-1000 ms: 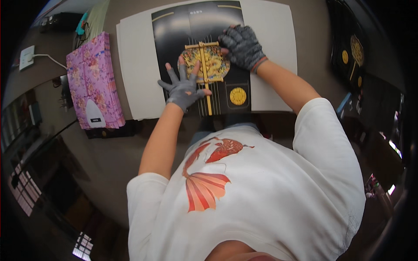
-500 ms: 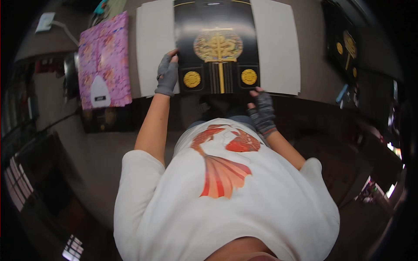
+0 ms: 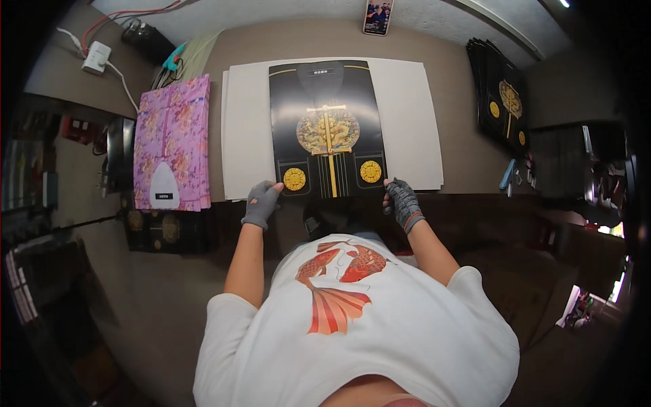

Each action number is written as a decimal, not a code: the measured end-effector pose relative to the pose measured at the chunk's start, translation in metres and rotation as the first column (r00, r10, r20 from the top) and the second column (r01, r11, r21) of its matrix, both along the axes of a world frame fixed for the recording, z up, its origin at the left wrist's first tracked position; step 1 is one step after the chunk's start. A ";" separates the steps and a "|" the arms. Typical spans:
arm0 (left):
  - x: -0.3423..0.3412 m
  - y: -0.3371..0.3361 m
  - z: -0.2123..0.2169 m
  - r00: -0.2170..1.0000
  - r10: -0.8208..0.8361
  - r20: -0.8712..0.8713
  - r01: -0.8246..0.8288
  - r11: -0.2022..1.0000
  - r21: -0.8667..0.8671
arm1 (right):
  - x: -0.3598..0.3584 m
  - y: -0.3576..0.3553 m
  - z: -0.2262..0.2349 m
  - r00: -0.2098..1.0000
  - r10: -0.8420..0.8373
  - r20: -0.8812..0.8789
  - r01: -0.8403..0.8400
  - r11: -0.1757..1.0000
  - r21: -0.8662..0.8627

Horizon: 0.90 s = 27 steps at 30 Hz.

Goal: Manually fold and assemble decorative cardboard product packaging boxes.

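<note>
A flat black printed sheet (image 3: 327,136), shaped like a jacket front with a gold medallion and two round gold patches, lies on a stack of white boards (image 3: 410,125). My left hand (image 3: 262,203), in a grey fingerless glove, pinches its near left corner between thumb and fingers. At the near right corner, my right hand (image 3: 405,205), in a dark striped fingerless glove, is closed on the edge with curled fingers. The sheet's near edge reaches slightly past the boards. Its underside is hidden.
Left of the boards lies a purple flowered stack (image 3: 173,136). Several black printed pieces (image 3: 500,95) are piled at the right, beside a blue tool (image 3: 507,173). A phone (image 3: 377,17) stands at the back; a white power socket (image 3: 97,57) sits far left.
My left hand has come down from the sheet's left side to its near left corner. My right hand has closed on the near right corner. The view has shifted, showing more table.
</note>
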<state>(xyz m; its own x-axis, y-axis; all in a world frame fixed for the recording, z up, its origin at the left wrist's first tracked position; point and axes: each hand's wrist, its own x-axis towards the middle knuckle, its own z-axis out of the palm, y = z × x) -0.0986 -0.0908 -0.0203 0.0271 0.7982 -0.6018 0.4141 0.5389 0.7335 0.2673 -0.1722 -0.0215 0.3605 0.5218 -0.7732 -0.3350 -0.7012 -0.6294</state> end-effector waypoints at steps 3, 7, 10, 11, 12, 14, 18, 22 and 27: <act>0.002 0.002 0.002 0.979 0.122 0.160 -0.100 0.985 -0.138 | 0.010 -0.001 0.006 0.985 0.130 -0.114 -0.123 0.990 0.064; 0.008 0.004 0.005 0.967 0.072 0.246 -0.030 0.985 -0.170 | 0.014 0.003 0.013 0.995 0.062 -0.072 -0.055 0.994 0.094; 0.021 0.008 0.007 0.963 0.088 0.253 -0.035 0.978 -0.205 | 0.026 0.002 0.006 0.950 -0.080 -0.303 0.128 0.981 0.143; 0.025 0.011 0.005 0.968 0.096 0.233 -0.051 0.980 -0.192 | 0.032 0.003 0.001 0.912 -0.097 -0.399 0.164 0.977 0.138; 0.028 0.015 0.002 0.972 0.106 0.212 -0.068 0.981 -0.180 | 0.035 0.005 -0.005 0.910 -0.099 -0.402 0.165 0.977 0.133; 0.031 0.023 -0.003 0.971 0.093 0.219 -0.053 0.982 -0.183 | 0.042 0.010 -0.013 0.941 0.018 -0.339 0.070 0.966 0.248; 0.026 0.030 -0.014 0.956 0.041 0.292 0.007 0.986 -0.165 | 0.044 0.020 -0.022 0.970 0.086 -0.229 -0.025 0.966 0.258; 0.026 0.021 -0.004 0.939 0.038 0.342 0.009 0.991 -0.133 | 0.048 0.026 -0.014 0.961 0.029 -0.274 0.013 0.988 0.153; 0.023 0.014 -0.010 0.906 0.101 0.412 -0.049 0.990 -0.134 | 0.050 0.031 -0.021 0.968 0.023 -0.251 0.001 0.995 0.096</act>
